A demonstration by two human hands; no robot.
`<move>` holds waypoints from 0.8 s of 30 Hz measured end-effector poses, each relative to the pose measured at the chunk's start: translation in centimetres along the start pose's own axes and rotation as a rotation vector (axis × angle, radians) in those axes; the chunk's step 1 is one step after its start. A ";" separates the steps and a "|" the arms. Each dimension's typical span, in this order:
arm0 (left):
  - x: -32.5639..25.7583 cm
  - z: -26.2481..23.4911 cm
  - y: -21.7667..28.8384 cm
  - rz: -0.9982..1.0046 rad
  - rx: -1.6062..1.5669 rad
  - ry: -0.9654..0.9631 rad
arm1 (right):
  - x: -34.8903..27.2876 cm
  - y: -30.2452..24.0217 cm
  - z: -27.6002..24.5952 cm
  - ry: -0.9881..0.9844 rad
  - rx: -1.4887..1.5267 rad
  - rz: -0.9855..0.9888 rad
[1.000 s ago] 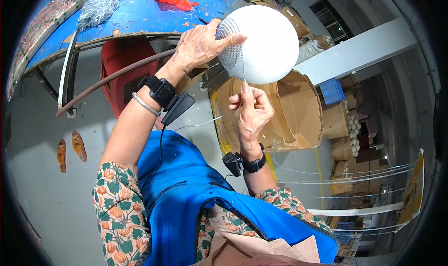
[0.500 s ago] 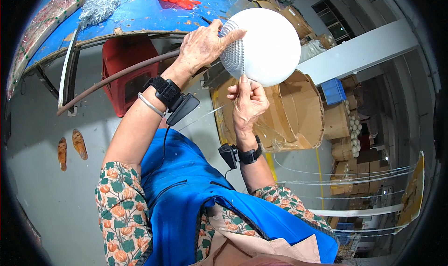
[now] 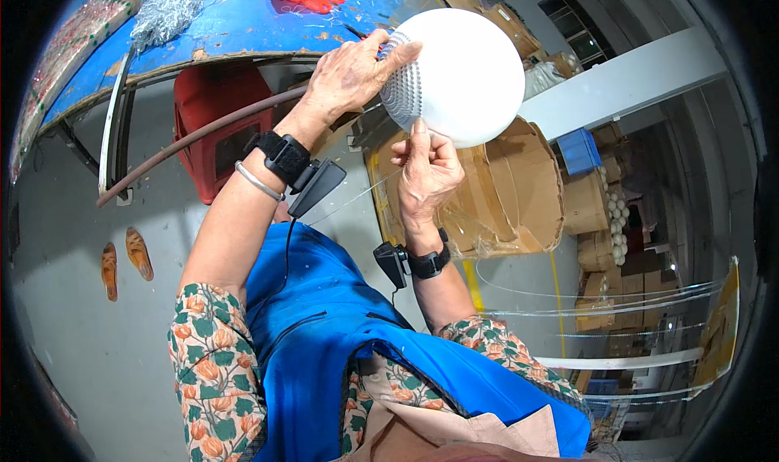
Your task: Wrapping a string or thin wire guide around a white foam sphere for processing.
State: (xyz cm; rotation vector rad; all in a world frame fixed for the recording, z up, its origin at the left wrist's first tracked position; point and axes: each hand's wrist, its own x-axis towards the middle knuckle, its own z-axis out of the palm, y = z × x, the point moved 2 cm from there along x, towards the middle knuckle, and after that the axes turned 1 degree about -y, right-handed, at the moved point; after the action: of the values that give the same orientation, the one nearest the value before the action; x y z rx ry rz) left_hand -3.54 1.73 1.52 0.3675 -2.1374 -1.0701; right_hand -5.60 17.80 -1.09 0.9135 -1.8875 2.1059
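While left hand (image 3: 349, 77) grips smooth white sphere (image 3: 458, 77) | right hand (image 3: 426, 174) fingers pinched beneath.

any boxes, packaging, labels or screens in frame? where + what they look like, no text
Open cardboard box: just under the white ball and right hand, brown, lined with clear film.
Blue crate: right of that box, small and rectangular.
Stacked cartons: further right, brown.
No legible labels or screens in view.
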 end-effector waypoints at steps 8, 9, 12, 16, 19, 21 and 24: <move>-0.7 -0.4 0.5 0.099 0.041 -0.066 | 0.2 0.2 -0.1 0.012 0.048 0.022; -0.7 -0.2 0.2 0.119 0.017 -0.021 | 0.2 -0.1 0.0 -0.020 0.062 0.029; 0.0 0.4 -1.3 0.184 0.085 -0.013 | -0.5 -1.1 0.0 -0.077 0.063 0.077; 0.2 0.0 -1.4 0.153 0.127 0.011 | -1.6 -1.3 -0.7 -0.115 0.083 0.101; 0.1 -0.1 -1.2 0.084 0.091 0.011 | -1.3 -1.4 -0.6 -0.118 0.067 0.055; -0.1 -0.1 -1.3 0.045 0.050 0.031 | -1.0 -0.9 -0.5 -0.112 0.073 0.041; 0.1 0.0 -1.1 0.021 0.027 0.033 | -0.5 -0.4 -0.6 -0.087 0.047 0.035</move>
State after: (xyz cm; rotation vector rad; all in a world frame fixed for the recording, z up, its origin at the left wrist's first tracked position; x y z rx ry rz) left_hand -3.66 0.99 0.76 0.3717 -2.1239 -1.0175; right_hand -5.21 18.60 -1.05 1.0050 -1.9171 2.1726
